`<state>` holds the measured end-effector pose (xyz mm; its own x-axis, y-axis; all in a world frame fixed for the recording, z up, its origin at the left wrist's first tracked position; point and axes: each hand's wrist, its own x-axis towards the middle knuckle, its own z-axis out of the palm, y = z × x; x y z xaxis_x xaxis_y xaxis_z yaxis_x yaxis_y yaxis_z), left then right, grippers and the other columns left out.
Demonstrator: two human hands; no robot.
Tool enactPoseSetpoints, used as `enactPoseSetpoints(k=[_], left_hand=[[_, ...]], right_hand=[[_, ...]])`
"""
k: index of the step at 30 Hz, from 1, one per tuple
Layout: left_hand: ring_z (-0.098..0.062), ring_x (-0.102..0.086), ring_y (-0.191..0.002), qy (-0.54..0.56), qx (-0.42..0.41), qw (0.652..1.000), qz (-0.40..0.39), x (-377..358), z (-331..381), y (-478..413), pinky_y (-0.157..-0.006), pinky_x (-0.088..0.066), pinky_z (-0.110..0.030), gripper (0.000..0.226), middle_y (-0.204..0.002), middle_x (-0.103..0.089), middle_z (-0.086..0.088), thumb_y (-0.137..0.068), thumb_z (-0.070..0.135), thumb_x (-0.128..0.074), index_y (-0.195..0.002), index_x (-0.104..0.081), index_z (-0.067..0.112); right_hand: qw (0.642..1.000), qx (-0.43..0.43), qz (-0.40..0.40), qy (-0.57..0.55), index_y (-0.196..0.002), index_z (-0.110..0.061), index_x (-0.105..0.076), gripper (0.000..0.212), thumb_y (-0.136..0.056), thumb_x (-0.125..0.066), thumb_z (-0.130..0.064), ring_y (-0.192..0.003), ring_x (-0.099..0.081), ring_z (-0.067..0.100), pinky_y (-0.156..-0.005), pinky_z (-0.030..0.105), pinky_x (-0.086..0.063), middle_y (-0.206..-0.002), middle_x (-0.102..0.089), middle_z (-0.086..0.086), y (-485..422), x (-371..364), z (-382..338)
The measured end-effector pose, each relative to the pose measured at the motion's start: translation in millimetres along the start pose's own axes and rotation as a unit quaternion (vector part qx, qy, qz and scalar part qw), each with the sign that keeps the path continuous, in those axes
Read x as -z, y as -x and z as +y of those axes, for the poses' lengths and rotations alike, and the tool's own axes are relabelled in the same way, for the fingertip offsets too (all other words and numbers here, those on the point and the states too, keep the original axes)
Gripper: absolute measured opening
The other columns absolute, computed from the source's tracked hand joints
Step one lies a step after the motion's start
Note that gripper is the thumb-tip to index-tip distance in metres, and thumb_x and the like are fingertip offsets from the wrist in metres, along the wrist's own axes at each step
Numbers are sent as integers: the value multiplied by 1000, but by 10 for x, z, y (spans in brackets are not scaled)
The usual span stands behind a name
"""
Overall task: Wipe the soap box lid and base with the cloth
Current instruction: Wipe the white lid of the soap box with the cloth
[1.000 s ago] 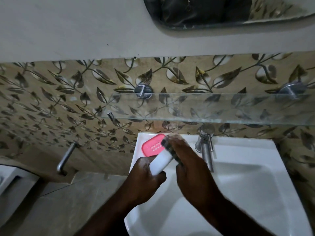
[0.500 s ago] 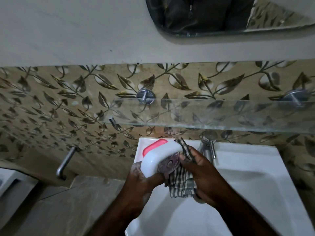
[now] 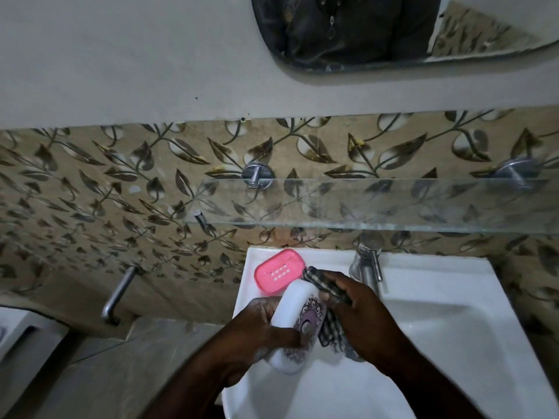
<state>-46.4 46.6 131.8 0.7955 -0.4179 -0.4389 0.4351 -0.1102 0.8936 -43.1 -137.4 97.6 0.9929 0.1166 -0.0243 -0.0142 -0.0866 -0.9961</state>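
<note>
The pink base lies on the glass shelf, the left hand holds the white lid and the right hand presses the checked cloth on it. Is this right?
No. The head view shows the pink base on the sink rim, back left, below the glass shelf. The left hand holds the white lid; the right hand presses the checked cloth on it.

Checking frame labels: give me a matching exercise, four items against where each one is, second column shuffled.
Things:
1. white lid
2. pink base
3. checked cloth
4. tap

Places:
A. lies on the back left corner of the sink
B. gripped by the right hand
C. stands at the sink's back rim, behind the right hand
D. held by the left hand over the basin

Pairs: 1-D, 2-A, 3-B, 4-C
</note>
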Motion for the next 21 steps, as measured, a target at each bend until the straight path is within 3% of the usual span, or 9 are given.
enactPoseSetpoints(k=[2, 4, 6, 8, 10, 13, 15, 18, 21], left_hand=[[-21, -63, -70, -40, 3, 999, 28, -25, -31, -31, -66, -50, -31, 19, -82, -72, -8, -68, 1, -80, -85, -76, 9], [-16, -57, -65, -112, -13, 991, 79, -81, -77, -70, -63, -46, -32, 15, -70, -67, 1, -63, 17, -80, -75, -74, 14], [-9, -55, -58, -168, -47, 978, 114, -132, -126, -111, -58, -46, -31, 16, -65, -64, 8, -62, 21, -75, -75, -71, 12], [-1, -50, -51, -206, -105, 964, 135, -185, -156, -138, -53, -41, -24, 6, -58, -59, 15, -67, 10, -70, -67, -66, 15], [4, -47, -48, -209, -147, 954, 155, -236, -155, -125, -50, -37, -14, 36, -51, -56, 19, -73, -6, -67, -58, -61, 26], [4, -43, -39, -217, -165, 945, 182, -313, -193, -83, -45, -31, -10, 50, -44, -53, 19, -73, -15, -62, -50, -58, 30], [7, -45, -40, -226, -179, 936, 202, -344, -220, -101, -46, -32, -9, 45, -42, -51, 20, -72, -14, -63, -56, -53, 27], [11, -53, -52, -240, -215, 922, 214, -336, -219, -142, -54, -42, -15, 32, -56, -59, 19, -74, -13, -67, -69, -61, 18], [2, -48, -49, -233, -219, 922, 216, -314, -247, -112, -51, -40, -21, 28, -55, -58, 10, -80, -9, -64, -63, -58, 13]], right_hand=[[999, 22, 13, 26, -110, -32, -67, 34, -97, -54, -3, -87, -68, 16, -78, 37, -54, -101, -74, 1, 19, 51, 19], [993, 67, 45, 85, -112, -38, -64, 39, -96, -51, -4, -97, -64, -8, -86, 15, -48, -105, -72, -22, 69, 59, -6], [976, 130, 77, 157, -118, -34, -62, 47, -88, -42, -3, -102, -56, -19, -91, 3, -38, -112, -69, -21, 142, -55, -91], [949, 190, 109, 227, -119, -16, -66, 50, -82, -37, -3, -118, -51, -9, -104, 6, -30, -123, -64, -3, 218, -223, -103], [916, 243, 110, 299, -123, -3, -64, 54, -79, -31, 0, -128, -44, 10, -114, 19, -24, -130, -59, 7, 283, -302, -56], [937, 181, 97, 282, -135, -12, -56, 60, -84, -35, 11, -117, -56, 5, -109, 37, -41, -124, -63, -7, 229, -116, 76], [957, 111, 100, 247, -137, -15, -54, 66, -83, -36, 16, -109, -58, 1, -110, 30, -38, -117, -60, -17, 249, -76, 64], [933, 159, 92, 309, -135, -5, -55, 66, -78, -25, 4, -136, -44, 24, -117, 30, -23, -142, -52, 11, 373, -326, -96], [923, 195, 60, 327, -137, -4, -53, 67, -75, -28, 6, -138, -40, 26, -117, 39, -26, -145, -49, 14, 394, -324, -28]])
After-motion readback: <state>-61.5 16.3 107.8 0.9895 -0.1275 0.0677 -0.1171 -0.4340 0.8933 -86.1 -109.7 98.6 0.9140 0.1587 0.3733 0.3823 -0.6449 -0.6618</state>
